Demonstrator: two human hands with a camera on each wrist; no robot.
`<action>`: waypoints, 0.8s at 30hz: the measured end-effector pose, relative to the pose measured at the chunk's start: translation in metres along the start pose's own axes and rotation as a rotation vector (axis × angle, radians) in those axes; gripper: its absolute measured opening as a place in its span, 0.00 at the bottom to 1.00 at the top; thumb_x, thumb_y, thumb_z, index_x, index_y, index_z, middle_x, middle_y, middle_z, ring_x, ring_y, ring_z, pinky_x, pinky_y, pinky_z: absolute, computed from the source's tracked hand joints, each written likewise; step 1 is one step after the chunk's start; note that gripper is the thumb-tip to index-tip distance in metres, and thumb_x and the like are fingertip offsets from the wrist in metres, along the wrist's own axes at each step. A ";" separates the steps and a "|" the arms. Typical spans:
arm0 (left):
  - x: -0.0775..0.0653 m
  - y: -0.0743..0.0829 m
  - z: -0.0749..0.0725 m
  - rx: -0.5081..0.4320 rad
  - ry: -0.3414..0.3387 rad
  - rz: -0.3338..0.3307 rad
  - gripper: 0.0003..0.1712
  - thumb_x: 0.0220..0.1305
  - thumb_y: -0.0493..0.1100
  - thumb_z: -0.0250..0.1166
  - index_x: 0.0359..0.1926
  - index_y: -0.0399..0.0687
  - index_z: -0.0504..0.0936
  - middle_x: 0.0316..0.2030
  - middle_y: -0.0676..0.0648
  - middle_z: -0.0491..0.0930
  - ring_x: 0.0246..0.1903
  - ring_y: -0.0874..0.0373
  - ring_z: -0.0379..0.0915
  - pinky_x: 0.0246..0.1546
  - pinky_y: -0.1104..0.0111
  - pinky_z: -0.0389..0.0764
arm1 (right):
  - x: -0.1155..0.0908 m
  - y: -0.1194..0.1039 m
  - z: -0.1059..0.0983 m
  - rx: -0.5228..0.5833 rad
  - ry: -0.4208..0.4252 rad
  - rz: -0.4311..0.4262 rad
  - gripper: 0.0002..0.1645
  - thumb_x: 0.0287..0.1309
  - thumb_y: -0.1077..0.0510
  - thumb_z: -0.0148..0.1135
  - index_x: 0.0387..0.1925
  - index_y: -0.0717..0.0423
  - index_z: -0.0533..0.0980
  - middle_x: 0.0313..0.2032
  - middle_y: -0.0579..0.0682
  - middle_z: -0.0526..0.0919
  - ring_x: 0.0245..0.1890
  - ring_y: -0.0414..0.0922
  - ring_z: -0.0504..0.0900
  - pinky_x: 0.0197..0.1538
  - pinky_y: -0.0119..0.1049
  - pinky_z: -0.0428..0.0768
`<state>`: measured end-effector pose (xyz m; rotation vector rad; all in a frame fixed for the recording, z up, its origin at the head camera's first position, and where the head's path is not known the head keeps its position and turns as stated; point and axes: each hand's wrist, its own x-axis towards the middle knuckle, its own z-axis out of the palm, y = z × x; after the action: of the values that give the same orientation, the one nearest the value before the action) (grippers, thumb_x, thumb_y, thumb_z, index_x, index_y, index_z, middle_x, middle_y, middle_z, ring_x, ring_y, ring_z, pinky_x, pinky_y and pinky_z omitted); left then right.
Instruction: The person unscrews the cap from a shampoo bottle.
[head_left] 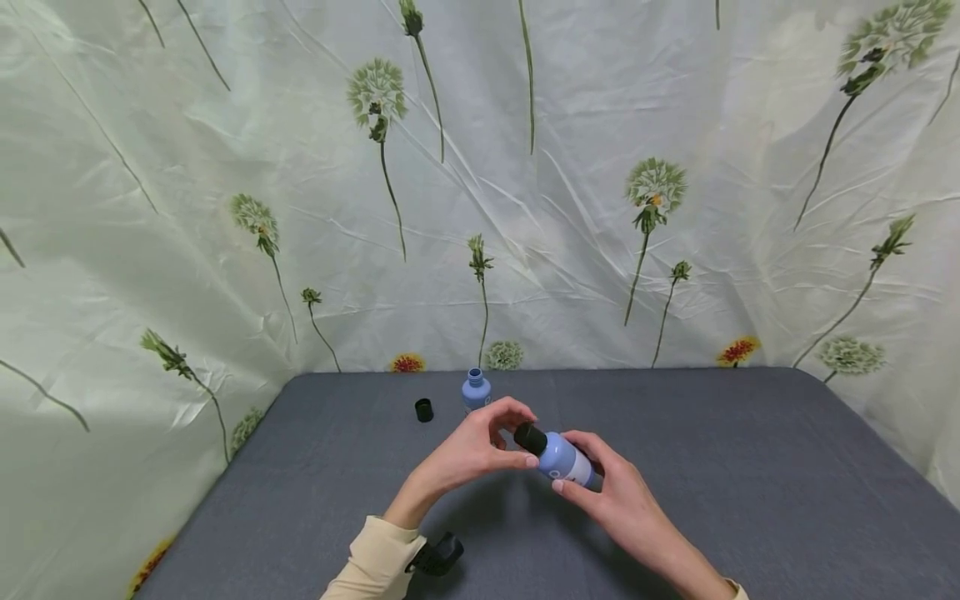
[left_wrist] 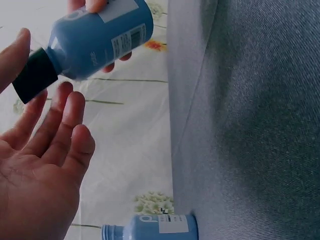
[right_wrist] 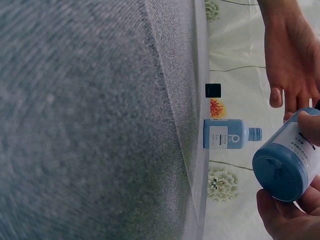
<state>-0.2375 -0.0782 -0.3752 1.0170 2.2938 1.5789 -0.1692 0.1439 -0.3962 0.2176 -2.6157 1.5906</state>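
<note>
My right hand [head_left: 626,504] grips a blue bottle [head_left: 561,457] with a white label, thumb on one side and fingers on the other. The bottle is tilted above the table, its capped end pointing up and left. With thumb and fingertips, my left hand [head_left: 472,446] pinches the black cap [left_wrist: 35,76] on that bottle; its other fingers are spread below the cap in the left wrist view. Behind the left hand stands a second blue bottle [right_wrist: 225,134], upright and uncapped, its threaded neck bare. To its left a loose black cap [head_left: 423,410] rests on the table.
A dark grey cloth covers the table [head_left: 712,467]. Behind it hangs a pale curtain [head_left: 562,208] printed with dandelions, meeting the table's far edge. A black strap [head_left: 438,554] is at the left wrist, beside a cream sleeve [head_left: 378,554].
</note>
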 end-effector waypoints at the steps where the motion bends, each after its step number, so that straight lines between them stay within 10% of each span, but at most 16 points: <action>1: 0.000 0.000 0.000 -0.003 -0.017 0.013 0.25 0.60 0.45 0.72 0.58 0.54 0.76 0.50 0.50 0.77 0.46 0.57 0.74 0.37 0.66 0.75 | 0.000 0.000 0.000 0.001 -0.002 0.001 0.31 0.52 0.55 0.75 0.58 0.48 0.74 0.51 0.48 0.80 0.48 0.46 0.77 0.49 0.47 0.76; 10: -0.002 0.000 -0.003 -0.120 -0.147 0.133 0.24 0.67 0.31 0.62 0.62 0.48 0.77 0.64 0.54 0.73 0.63 0.56 0.66 0.50 0.59 0.76 | -0.001 0.003 -0.002 0.003 0.000 0.009 0.31 0.53 0.54 0.75 0.59 0.45 0.73 0.49 0.48 0.80 0.45 0.45 0.76 0.47 0.44 0.74; 24: -0.001 0.001 -0.003 0.038 -0.028 0.048 0.18 0.65 0.42 0.68 0.55 0.60 0.81 0.48 0.58 0.80 0.45 0.56 0.73 0.37 0.65 0.70 | -0.001 0.003 -0.001 0.005 -0.006 0.008 0.32 0.53 0.54 0.75 0.59 0.45 0.73 0.51 0.48 0.79 0.46 0.46 0.76 0.48 0.45 0.74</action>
<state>-0.2373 -0.0810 -0.3730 1.1035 2.3056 1.5345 -0.1688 0.1460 -0.3982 0.2125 -2.6208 1.6016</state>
